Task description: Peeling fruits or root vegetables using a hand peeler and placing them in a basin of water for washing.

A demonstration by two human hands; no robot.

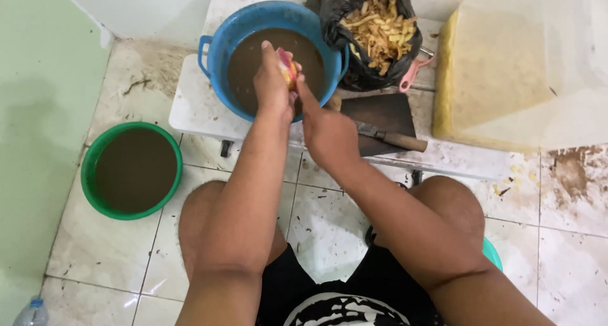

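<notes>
Left hand (273, 85) grips a yellow piece (288, 66) over the blue basin (218, 38), top centre; right hand (326, 133) pinches its edge.

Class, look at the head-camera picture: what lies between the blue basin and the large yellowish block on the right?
In the head view, between the blue basin and the yellowish block sits a black bag of peelings, with a cleaver just below it.
</notes>
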